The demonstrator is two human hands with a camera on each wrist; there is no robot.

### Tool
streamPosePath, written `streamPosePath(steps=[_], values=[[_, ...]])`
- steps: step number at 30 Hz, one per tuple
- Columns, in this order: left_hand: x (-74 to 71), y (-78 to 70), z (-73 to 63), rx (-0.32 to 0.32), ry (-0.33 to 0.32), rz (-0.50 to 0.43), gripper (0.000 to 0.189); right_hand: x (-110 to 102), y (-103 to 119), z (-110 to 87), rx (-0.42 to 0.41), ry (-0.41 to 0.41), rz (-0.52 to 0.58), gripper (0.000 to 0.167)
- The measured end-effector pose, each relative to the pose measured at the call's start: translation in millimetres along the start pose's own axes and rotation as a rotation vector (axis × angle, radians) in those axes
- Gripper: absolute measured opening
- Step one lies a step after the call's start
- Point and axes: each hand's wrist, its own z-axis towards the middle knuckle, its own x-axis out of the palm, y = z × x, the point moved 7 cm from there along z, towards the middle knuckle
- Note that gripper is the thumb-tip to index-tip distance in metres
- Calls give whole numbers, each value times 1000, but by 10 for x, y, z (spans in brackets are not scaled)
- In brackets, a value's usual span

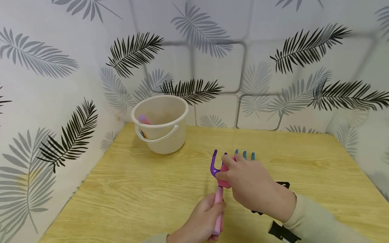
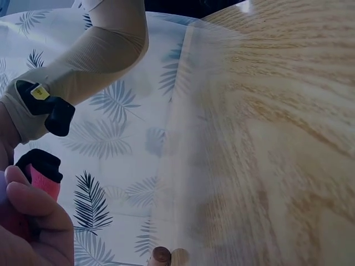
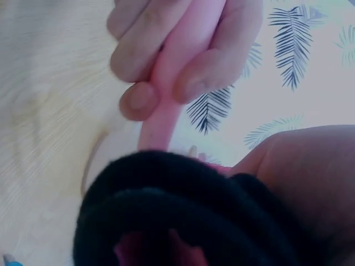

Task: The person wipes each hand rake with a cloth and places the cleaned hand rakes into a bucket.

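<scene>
In the head view, my left hand (image 1: pixel 202 216) grips the pink handle (image 1: pixel 218 202) of a small toy garden fork with purple tines (image 1: pixel 214 165), tines pointing away from me. My right hand (image 1: pixel 253 182) pinches a pink sponge-like pad (image 1: pixel 224 182) against the fork, where tines and handle meet. Up close in the right wrist view, the pad's dark side (image 3: pixel 150 205) looks black and folded, with pink inside. The left wrist view catches the same black-and-pink pad (image 2: pixel 44 180) beside my left fingers (image 2: pixel 41 208). Blue tines (image 1: pixel 244 154) of another tool stick out behind my right hand.
A white bucket (image 1: pixel 167 143) with a handle stands at the back left of the wooden table (image 1: pixel 136 189); a pink-and-purple item (image 1: pixel 144 119) leans inside. Black edges of an object (image 1: pixel 283 184) show under my right forearm. Leaf-patterned walls (image 1: pixel 212 67) bound the back and left.
</scene>
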Motion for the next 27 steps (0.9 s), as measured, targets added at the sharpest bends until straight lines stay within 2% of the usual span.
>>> streamPosePath(steps=[7, 13, 19, 27], values=[[17, 4, 14, -4, 7, 0, 26, -28, 17, -5, 5, 73, 33, 37], [11, 1, 12, -11, 40, 8, 27, 61, -46, 39, 63, 24, -25, 37], [12, 13, -1, -22, 31, -2, 26, 192, -169, 107, 120, 17, -50, 36], [36, 47, -17, -45, 10, -40, 23, 279, -368, 175, 179, -101, -110, 36]])
